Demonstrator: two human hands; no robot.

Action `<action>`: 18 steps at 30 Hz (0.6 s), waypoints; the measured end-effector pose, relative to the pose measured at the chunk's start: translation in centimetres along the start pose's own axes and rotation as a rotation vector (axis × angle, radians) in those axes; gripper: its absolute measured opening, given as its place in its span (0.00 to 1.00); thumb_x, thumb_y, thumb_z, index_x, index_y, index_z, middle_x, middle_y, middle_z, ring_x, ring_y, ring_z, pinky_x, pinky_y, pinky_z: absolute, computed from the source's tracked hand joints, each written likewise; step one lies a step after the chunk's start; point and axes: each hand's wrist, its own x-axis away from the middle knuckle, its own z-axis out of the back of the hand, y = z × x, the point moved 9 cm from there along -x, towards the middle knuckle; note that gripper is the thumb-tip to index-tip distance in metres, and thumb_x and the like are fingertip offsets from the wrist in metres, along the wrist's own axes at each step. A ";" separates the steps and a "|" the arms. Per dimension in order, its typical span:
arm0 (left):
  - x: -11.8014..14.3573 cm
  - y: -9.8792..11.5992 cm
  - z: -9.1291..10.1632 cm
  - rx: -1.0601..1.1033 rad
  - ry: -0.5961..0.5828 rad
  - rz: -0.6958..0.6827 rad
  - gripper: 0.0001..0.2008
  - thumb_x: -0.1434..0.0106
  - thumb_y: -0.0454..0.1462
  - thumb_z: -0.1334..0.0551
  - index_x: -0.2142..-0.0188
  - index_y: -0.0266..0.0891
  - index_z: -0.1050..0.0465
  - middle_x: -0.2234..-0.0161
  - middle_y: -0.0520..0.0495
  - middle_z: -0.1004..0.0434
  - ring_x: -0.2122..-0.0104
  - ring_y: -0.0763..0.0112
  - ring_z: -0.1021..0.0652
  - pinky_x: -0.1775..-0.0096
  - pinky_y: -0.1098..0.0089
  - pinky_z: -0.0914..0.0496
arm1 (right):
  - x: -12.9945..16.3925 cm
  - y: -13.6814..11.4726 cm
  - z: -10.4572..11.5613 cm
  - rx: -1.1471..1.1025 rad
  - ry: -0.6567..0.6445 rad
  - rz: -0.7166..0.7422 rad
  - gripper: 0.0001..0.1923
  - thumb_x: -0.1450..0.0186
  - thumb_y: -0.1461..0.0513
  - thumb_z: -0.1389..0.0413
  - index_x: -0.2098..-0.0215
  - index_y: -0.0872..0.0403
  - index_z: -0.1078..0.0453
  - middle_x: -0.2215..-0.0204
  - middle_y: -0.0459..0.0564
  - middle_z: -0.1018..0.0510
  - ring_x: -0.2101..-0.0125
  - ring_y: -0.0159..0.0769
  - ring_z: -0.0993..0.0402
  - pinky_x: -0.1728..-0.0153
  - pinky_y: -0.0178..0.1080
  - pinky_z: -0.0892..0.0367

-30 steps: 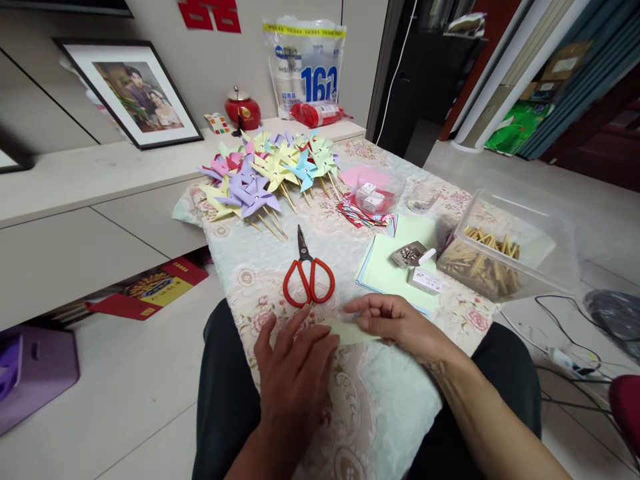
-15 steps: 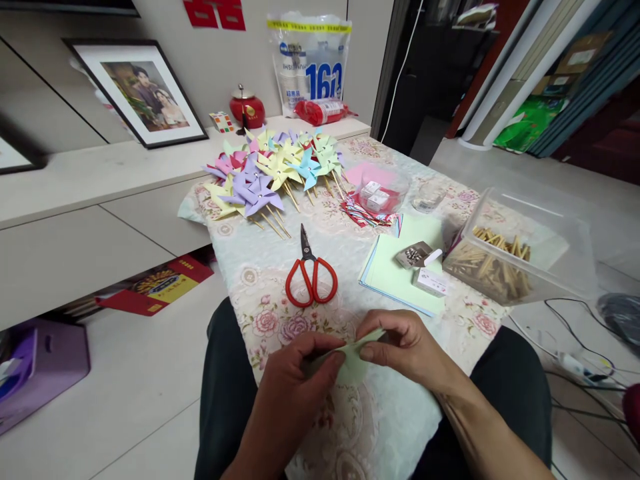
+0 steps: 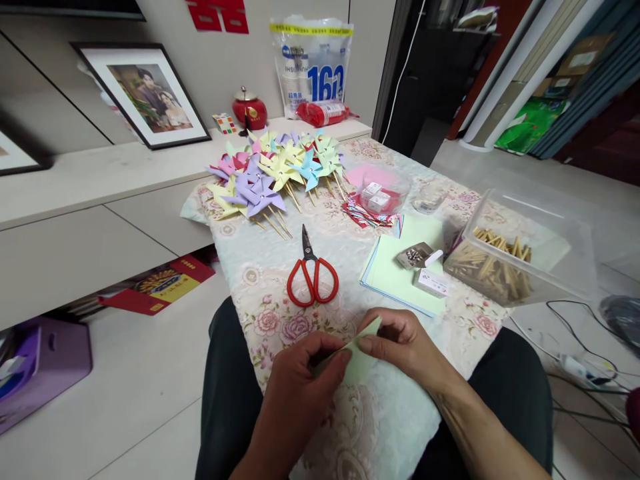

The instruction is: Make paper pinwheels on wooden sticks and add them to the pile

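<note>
Head view: a pale flowered cloth covers the desk, and at its near end the left hand and right hand each pinch one piece of green paper between thumb and fingers. Red-handled scissors lie just beyond. Pinwheels are heaped farther off to the left; a paper stack and a clear box of sticks sit to the right. Behind, a white cabinet carries a framed photo; pale tiles cover the floor.
</note>
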 end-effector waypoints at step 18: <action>-0.3 0.3 -0.8 0.006 -0.039 -0.002 0.08 0.39 0.43 0.37 0.67 0.41 0.22 0.69 0.50 0.19 0.67 0.66 0.23 0.64 0.69 0.30 | -0.2 -0.1 0.0 -0.063 0.069 -0.005 0.13 0.47 0.56 0.29 0.75 0.55 0.25 0.81 0.41 0.27 0.80 0.27 0.38 0.78 0.32 0.44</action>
